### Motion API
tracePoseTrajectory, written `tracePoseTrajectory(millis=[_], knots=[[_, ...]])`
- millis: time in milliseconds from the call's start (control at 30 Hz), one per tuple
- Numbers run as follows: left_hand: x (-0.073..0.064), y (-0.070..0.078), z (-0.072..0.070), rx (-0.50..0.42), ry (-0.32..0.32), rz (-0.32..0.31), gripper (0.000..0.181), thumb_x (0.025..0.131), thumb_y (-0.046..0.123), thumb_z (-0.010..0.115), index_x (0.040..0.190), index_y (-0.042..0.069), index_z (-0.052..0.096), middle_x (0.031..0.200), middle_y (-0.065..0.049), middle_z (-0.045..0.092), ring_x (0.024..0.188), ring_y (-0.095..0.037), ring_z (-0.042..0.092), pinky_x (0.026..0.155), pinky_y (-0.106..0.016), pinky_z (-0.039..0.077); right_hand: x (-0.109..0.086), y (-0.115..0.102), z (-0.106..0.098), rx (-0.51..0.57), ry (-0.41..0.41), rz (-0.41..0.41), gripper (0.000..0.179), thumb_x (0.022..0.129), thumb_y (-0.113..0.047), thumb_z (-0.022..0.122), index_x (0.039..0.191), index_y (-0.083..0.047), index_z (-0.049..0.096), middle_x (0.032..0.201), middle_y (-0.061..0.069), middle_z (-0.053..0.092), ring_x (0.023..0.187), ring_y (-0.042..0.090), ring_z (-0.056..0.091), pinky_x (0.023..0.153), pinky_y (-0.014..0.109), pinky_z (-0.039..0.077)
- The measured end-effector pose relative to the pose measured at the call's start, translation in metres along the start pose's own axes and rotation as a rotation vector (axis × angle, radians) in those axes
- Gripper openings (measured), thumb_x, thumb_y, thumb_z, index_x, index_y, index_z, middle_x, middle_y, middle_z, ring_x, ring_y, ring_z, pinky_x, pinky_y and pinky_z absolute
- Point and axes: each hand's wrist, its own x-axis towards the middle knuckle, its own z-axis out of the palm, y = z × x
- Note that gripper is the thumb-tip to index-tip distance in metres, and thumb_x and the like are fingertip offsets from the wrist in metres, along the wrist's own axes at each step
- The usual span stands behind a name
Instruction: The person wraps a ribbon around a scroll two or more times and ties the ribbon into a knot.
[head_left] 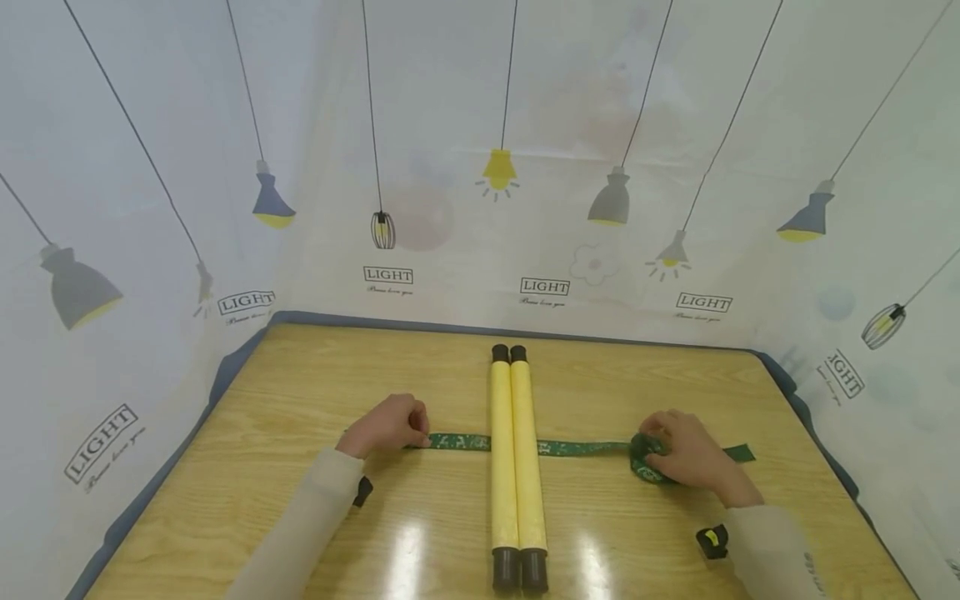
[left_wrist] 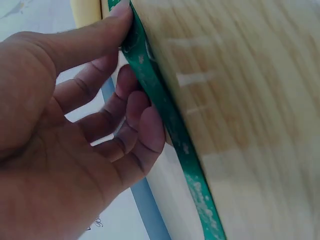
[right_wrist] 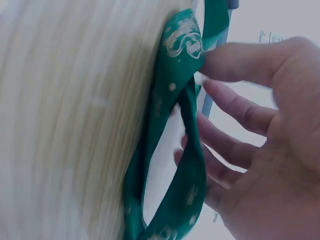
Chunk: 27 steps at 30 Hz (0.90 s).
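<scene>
Ribbon (head_left: 581,448) beneath two black-capped yellow tubes (head_left: 504,458), left hand (head_left: 390,423) and right hand (head_left: 688,452) apart, each in a pinch on it.

I held the left hand (head_left: 390,423) and the right hand (head_left: 688,450) well apart, roughly level with each other. Left thumb (left_wrist: 90,47) met the index in a pinch; its other fingers (left_wrist: 150,132) curled inward. Right thumb (right_wrist: 245,62) lay nearly straight, pinching; fingers beside it (right_wrist: 227,142) were bent. Left forearm (head_left: 307,517) and right forearm (head_left: 772,546), both sleeved, slanted inward toward the hands.

Green ribbon (head_left: 581,449) with whitish print, yellow black-ended rods (head_left: 503,454), tan wood-grain table (head_left: 637,383)
</scene>
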Motion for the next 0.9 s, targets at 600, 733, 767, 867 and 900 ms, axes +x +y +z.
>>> tracePoseTrajectory(millis=[600,733,767,867,900], knots=[[-0.001,-0.001,0.002,0.042,0.025,0.009,0.004,0.095,0.017,0.075,0.095,0.014,0.073,0.091,0.003,0.069,0.082,-0.011,0.060,0.080,-0.034,0.053,0.020,-0.027,0.013,0.118,-0.218,-0.020,0.024,0.095,-0.041,0.073,0.096,-0.017,0.074,0.078,-0.008,0.065,0.065,0.006,0.052,0.060,0.026,0.045],[-0.003,0.000,0.002,0.040,0.033,-0.011,0.005,0.095,0.018,0.075,0.093,0.014,0.074,0.092,0.003,0.069,0.083,-0.011,0.060,0.082,-0.035,0.054,0.017,-0.032,0.013,0.138,-0.263,-0.063,0.020,0.091,-0.033,0.079,0.083,-0.018,0.069,0.072,-0.008,0.059,0.062,0.005,0.047,0.059,0.025,0.042],[-0.003,-0.001,0.002,0.040,0.032,-0.012,0.005,0.095,0.019,0.075,0.093,0.014,0.073,0.092,0.003,0.069,0.083,-0.011,0.060,0.081,-0.035,0.053,0.017,-0.032,0.013,0.125,-0.255,-0.087,0.021,0.090,-0.032,0.080,0.081,-0.017,0.067,0.072,-0.008,0.057,0.064,0.005,0.046,0.060,0.025,0.041],[-0.005,-0.002,0.002,0.030,0.033,0.004,0.008,0.096,0.019,0.074,0.091,0.014,0.071,0.090,0.003,0.068,0.081,-0.012,0.058,0.077,-0.033,0.051,0.016,-0.034,0.011,0.079,-0.201,-0.136,0.026,0.087,-0.030,0.083,0.078,-0.021,0.060,0.079,-0.012,0.057,0.076,0.006,0.045,0.068,0.027,0.041],[-0.006,-0.003,0.001,0.024,0.031,0.010,0.009,0.096,0.019,0.073,0.090,0.013,0.071,0.089,0.003,0.068,0.080,-0.012,0.058,0.076,-0.032,0.050,0.016,-0.035,0.011,0.067,-0.182,-0.150,0.028,0.086,-0.031,0.084,0.077,-0.022,0.059,0.081,-0.013,0.056,0.079,0.007,0.045,0.071,0.028,0.041]])
